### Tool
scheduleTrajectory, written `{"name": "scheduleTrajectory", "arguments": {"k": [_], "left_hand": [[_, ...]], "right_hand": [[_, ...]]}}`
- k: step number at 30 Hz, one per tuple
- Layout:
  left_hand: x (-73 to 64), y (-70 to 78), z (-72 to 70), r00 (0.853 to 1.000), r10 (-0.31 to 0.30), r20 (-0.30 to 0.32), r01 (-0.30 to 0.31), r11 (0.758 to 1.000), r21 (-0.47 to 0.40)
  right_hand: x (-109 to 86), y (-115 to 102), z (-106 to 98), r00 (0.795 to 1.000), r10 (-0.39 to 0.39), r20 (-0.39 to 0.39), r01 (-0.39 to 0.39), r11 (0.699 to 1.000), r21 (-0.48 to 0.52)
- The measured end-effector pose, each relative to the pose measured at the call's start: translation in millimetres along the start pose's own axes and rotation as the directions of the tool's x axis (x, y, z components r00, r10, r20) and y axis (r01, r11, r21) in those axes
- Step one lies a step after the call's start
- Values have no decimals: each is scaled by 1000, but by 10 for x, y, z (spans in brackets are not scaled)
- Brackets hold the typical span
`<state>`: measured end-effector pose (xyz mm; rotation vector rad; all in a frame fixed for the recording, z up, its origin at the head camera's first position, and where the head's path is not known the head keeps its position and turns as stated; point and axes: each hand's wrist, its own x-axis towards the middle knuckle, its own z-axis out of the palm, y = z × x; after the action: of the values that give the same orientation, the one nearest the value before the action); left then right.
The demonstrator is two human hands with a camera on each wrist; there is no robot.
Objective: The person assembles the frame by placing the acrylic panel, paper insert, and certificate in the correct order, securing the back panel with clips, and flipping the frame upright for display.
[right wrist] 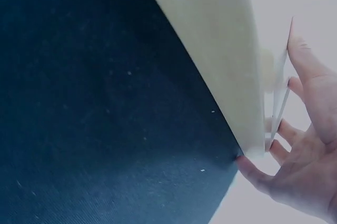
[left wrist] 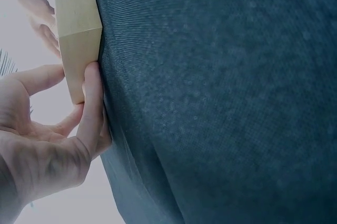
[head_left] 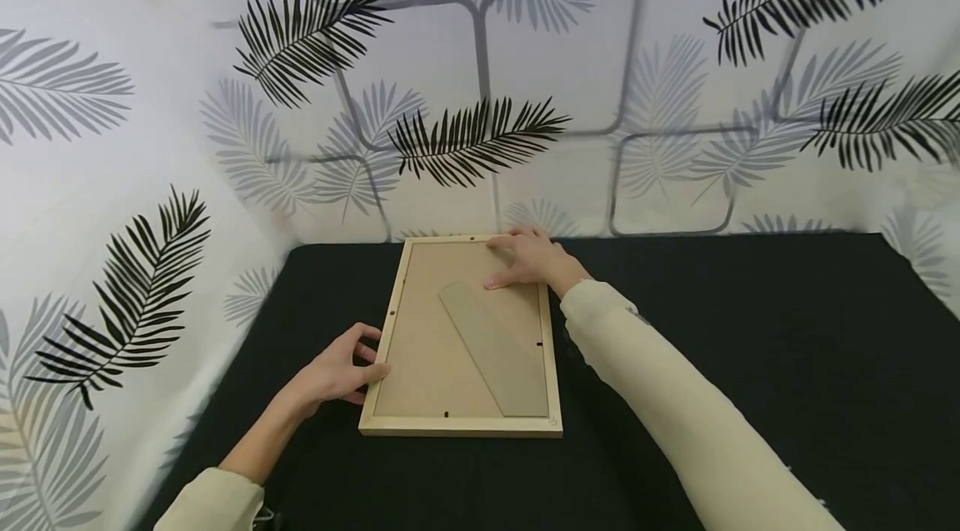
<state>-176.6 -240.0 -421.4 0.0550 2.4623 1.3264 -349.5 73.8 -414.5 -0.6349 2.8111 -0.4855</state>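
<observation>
A light wooden picture frame (head_left: 554, 381) lies back side up on a black-covered table. A long, tapering stand leg (head_left: 498, 356) lies slantwise against its beige backing (head_left: 408, 331). My left hand (head_left: 341, 368) grips the frame's left side, thumb on top and fingers along the outer edge. In the left wrist view that hand (left wrist: 47, 140) pinches a side of the wood. At the far right corner, my right hand (head_left: 532, 257) holds the frame, its thumb on the backing and fingers over the far edge. Glare in the right wrist view partly hides the fingers' contact.
Black cloth (head_left: 720, 348) covers the table around the frame. Behind the table hangs a pale curtain (head_left: 555, 72) with black and grey leaf prints. Small dark fastening tabs (head_left: 446, 414) sit along the frame's inner edge.
</observation>
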Motion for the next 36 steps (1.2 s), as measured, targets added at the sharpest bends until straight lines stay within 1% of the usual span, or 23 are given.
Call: {"name": "scheduleTrajectory", "arguments": {"k": [5,8,14,17,19,22,26,30,33,36], "left_hand": [[-1,-5,-4,1000,-1,8,1,1000,-2],[3,-12,-1,1000,-3,8,3,1000,-2],[-11,-27,4,1000,-26,-3,26,1000,-7],[-10,-19,-4,1000,-19,-6,19,1000,-10],[-12,-5,-1,1000,-11,-4,11,1000,-10],[-13,15,13,1000,-2,6,2,1000,-10],[-7,29,26,1000,-1,3,1,1000,-20],[-14,2,8,1000,16,11,-16,999,-48],[-44,-47,-30,999,24,34,-21,997,-79],[-65,-91,-78,998,31,49,-25,992,-120]], "right_hand": [[21,-37,-18,1000,20,20,-19,999,-46],[21,-53,-17,999,34,33,-32,998,-53],[-37,-58,42,999,17,40,-15,999,-46],[-76,-50,66,1000,13,8,-13,999,-44],[-110,-24,80,999,4,-32,-5,1000,-31],[-170,48,107,995,-39,-97,38,999,-8],[-278,195,99,988,-73,-135,78,996,34],[-444,369,53,989,-72,-128,88,988,124],[-602,482,52,991,-97,-95,115,970,215],[-773,551,77,986,-152,-66,164,944,287]]}}
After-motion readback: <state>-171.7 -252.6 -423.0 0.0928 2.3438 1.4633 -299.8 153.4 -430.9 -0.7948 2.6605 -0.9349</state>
